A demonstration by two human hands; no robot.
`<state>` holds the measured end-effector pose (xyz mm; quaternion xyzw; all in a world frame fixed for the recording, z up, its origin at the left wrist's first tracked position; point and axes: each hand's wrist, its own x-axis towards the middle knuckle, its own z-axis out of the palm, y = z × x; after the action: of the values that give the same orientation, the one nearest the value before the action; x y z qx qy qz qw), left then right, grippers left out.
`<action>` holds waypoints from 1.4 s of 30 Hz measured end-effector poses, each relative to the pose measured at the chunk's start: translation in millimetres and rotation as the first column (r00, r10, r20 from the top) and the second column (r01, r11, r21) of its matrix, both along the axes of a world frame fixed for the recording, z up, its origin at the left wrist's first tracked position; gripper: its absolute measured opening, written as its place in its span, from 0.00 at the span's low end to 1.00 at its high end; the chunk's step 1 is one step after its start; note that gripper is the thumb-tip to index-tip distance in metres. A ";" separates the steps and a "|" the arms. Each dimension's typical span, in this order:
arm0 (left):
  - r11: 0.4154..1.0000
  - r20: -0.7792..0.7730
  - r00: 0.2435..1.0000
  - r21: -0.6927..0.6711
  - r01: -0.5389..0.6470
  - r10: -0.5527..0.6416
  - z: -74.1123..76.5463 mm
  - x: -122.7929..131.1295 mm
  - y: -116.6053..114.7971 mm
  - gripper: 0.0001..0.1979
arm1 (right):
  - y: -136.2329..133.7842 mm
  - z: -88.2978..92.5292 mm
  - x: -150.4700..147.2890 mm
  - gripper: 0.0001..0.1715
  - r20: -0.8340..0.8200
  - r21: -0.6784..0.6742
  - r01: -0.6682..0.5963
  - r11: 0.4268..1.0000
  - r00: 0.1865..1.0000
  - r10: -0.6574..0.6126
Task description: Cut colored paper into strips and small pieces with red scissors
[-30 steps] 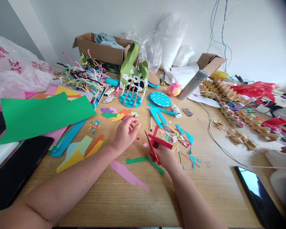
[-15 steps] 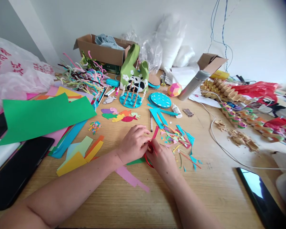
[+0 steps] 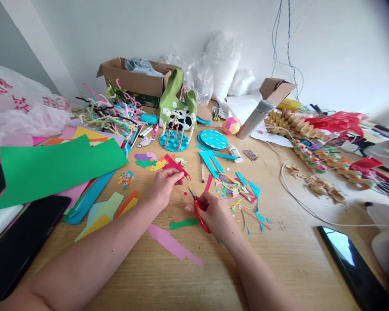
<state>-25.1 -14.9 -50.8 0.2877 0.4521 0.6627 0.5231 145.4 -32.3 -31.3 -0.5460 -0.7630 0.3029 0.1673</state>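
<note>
Between the thumb and fingers of my left hand (image 3: 164, 186) is a piece of red paper (image 3: 175, 166) with a cut, jagged edge. My right hand (image 3: 214, 211) grips red-handled scissors (image 3: 200, 215), their blades pointing up and left, apart from the paper. A small red scrap (image 3: 185, 193) lies on the table just left of the blade tips. Under and beside the scissors lies a green paper strip (image 3: 183, 223). Beyond my left hand sit several coloured paper fish (image 3: 145, 163), partly covered by the red paper. A pink paper strip (image 3: 173, 244) lies nearer me.
Paper scraps (image 3: 236, 185) spread right of my right hand. Behind them are a glue bottle (image 3: 235, 153), blue discs (image 3: 213, 139) and a grey flask (image 3: 256, 119). Green paper (image 3: 61, 166) tops a stack at left; a phone (image 3: 346, 259) lies at right, near a white cable (image 3: 285, 183).
My hands have moved apart. The left has lifted the red paper away to the upper left, and the scissors, hidden mostly before, now show their blades. A small red scrap now lies on the table.
</note>
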 end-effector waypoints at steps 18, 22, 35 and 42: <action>0.995 -0.119 0.992 -0.098 0.033 -0.045 11.1 10.0 -10.7 0.08 | 7.0 -2.7 0.8 0.25 -0.272 -0.224 0.036 0.974 0.957 -0.098; 0.993 -0.071 0.994 -0.096 0.073 -0.080 12.2 11.0 -11.9 0.08 | 8.0 -2.5 1.3 0.25 -0.263 -0.229 0.039 0.973 0.960 -0.100; 0.972 -0.026 0.978 -0.118 0.202 -0.206 14.7 12.4 -13.8 0.08 | 5.9 0.9 0.8 0.27 -0.390 -0.429 -0.013 0.903 0.905 -0.172; 0.949 -0.022 0.957 -0.135 0.285 -0.290 13.9 11.3 -15.3 0.09 | 4.3 7.0 1.1 0.28 -0.441 -0.485 -0.053 0.873 0.877 -0.192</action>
<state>-13.8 -30.2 -36.9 0.3292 0.4585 0.5422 0.6224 146.5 -28.0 -24.3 -0.5068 -0.5774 0.6015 0.2192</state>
